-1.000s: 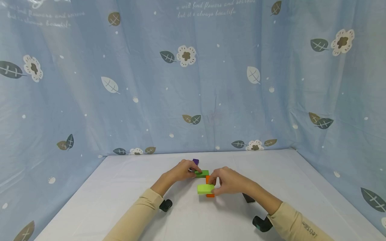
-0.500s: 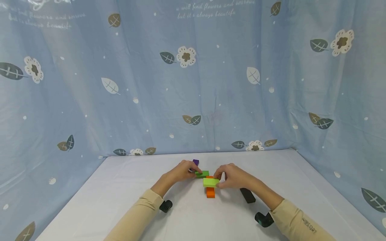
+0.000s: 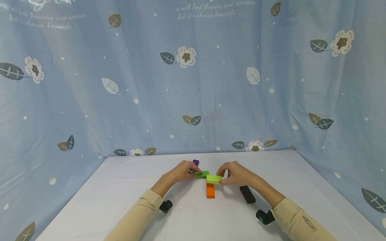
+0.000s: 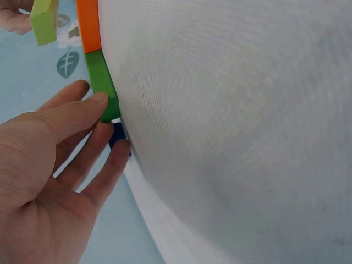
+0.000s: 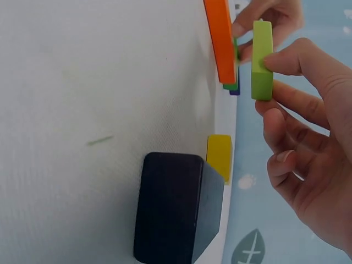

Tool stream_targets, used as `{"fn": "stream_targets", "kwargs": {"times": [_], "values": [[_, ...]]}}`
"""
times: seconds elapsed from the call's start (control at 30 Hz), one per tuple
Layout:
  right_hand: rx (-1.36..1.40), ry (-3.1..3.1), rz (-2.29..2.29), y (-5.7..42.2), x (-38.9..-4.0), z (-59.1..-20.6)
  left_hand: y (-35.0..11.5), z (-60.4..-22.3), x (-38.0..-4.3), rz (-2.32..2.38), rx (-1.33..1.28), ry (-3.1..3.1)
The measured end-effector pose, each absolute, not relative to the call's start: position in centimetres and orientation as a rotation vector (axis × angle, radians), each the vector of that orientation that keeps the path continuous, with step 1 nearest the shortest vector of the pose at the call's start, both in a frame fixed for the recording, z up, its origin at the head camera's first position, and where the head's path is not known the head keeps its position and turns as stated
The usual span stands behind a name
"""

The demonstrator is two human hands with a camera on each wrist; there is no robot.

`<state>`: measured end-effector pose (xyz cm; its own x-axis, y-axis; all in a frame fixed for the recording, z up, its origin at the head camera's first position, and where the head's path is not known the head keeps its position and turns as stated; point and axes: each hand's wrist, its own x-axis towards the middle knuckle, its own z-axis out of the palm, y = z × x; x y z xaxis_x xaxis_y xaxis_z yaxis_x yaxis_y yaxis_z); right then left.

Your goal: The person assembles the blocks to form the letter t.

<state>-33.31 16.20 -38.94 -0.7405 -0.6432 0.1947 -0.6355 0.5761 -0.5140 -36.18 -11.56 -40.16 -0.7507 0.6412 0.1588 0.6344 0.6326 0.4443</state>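
Observation:
In the head view, a dark green block (image 3: 205, 174) lies on the table, and my left hand (image 3: 182, 171) holds it between thumb and fingers at its left end. An orange block (image 3: 210, 192) lies at right angles to it, its far end close to the green block's right end. My right hand (image 3: 236, 174) pinches a lime green block (image 3: 213, 179) by its right end. In the right wrist view, this lime block (image 5: 262, 60) is raised off the table, apart from the orange block (image 5: 220, 44). Behind the left fingers, a purple block (image 3: 196, 162) is partly hidden.
A black block (image 3: 248, 194) lies on the white table (image 3: 187, 221) to the right, below the right forearm. Beyond it, the right wrist view shows a yellow block (image 5: 219, 158). A patterned blue curtain (image 3: 211, 83) encloses the table's back and sides.
My right hand has carried the lime block away from me and slightly right, from over the orange block's middle to its far end. The left hand has stayed on the green block.

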Motion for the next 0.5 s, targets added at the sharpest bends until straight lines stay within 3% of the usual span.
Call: {"fn": "stream_targets", "kwargs": {"times": [0.5], "values": [[-1.07, 2.81, -0.896, 16.9, -34.5, -38.9, -11.6, -40.1, -36.2, 0.766, 1.127, 2.815]]}}
